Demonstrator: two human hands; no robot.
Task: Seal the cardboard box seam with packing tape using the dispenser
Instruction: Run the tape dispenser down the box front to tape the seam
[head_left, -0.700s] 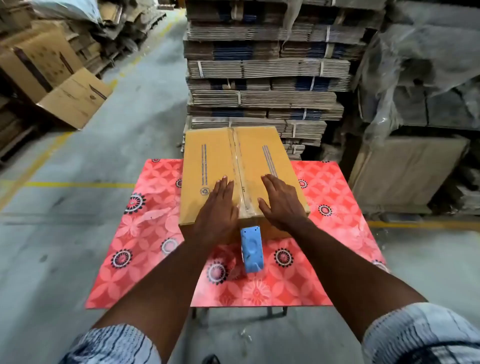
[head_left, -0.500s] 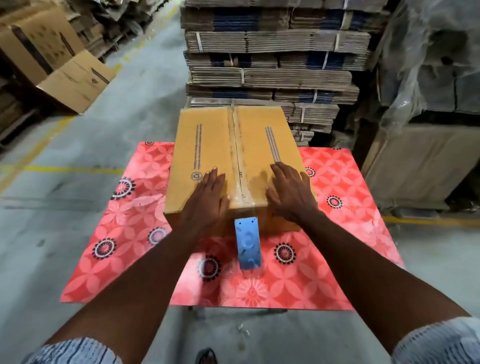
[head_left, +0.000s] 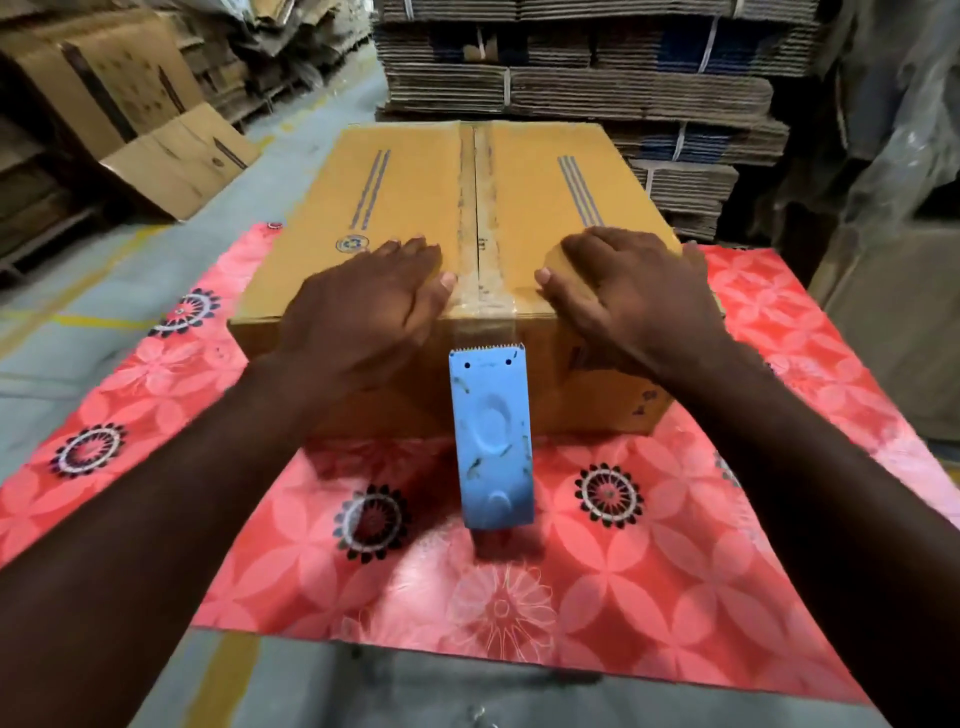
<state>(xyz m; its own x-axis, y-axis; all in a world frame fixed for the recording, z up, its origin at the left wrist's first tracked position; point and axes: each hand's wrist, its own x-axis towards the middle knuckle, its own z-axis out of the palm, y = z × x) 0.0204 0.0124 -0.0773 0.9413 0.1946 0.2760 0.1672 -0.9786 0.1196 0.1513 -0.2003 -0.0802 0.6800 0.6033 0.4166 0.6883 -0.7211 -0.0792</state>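
Note:
A closed cardboard box (head_left: 415, 197) stands on a table with a red flowered cloth (head_left: 597, 597). A strip of clear packing tape (head_left: 475, 208) runs along its middle seam and down over the near edge. My left hand (head_left: 363, 306) lies flat on the left flap by the near edge, fingers spread. My right hand (head_left: 628, 291) lies flat on the right flap, its fingers curling over the box's right edge. Both thumbs point at the seam. The blue tape dispenser (head_left: 491, 436) hangs against the box's near face, its toothed blade just under the tape's end; neither hand touches it.
Tall bundles of flattened cardboard (head_left: 597, 88) rise right behind the table. More flattened boxes (head_left: 156, 135) lean at the left across a grey floor with a yellow line. Plastic-wrapped goods (head_left: 893, 130) stand at the right.
The view has come closer and tilted down over the box. Both hands have slid a little toward the near edge and apart from the seam, still flat. The dispenser stays in place.

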